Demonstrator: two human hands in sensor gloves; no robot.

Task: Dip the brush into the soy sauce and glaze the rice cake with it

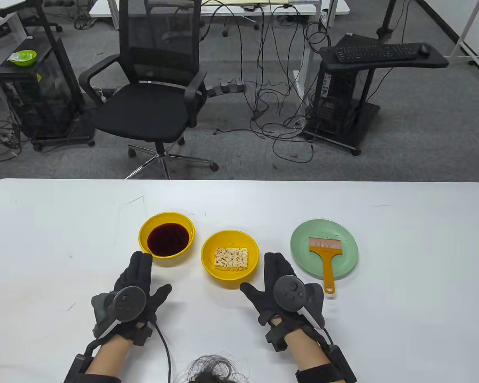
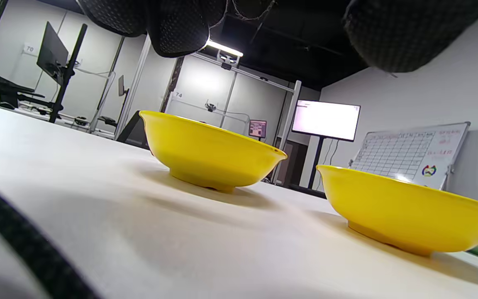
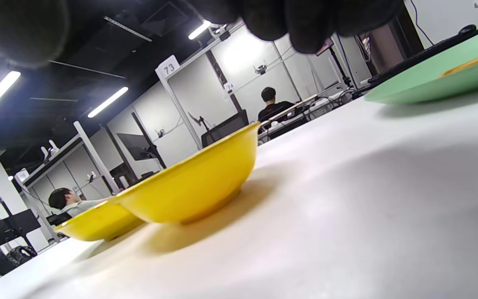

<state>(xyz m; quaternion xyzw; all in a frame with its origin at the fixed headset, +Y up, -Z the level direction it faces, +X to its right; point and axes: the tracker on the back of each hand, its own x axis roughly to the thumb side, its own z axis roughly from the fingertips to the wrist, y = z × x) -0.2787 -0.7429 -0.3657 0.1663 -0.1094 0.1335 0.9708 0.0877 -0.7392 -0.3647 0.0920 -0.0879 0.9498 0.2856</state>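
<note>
A yellow bowl of dark soy sauce (image 1: 167,238) stands on the white table (image 1: 403,311). To its right a second yellow bowl (image 1: 230,275) holds a pale rice cake (image 1: 231,258). An orange brush (image 1: 324,255) lies on a green plate (image 1: 343,255) at the right, handle toward me. My left hand (image 1: 137,279) lies flat and empty just below the sauce bowl. My right hand (image 1: 273,279) lies flat and empty between the rice cake bowl and the plate. The left wrist view shows both bowls from the side, sauce bowl (image 2: 212,151) and rice cake bowl (image 2: 405,207). The right wrist view shows the rice cake bowl (image 3: 193,182) and plate (image 3: 438,79).
A black office chair (image 1: 151,99) stands beyond the table's far edge. A stand with a keyboard (image 1: 377,52) is at the back right, with cables on the floor. The brush handle end (image 1: 329,289) overhangs the plate near my right hand.
</note>
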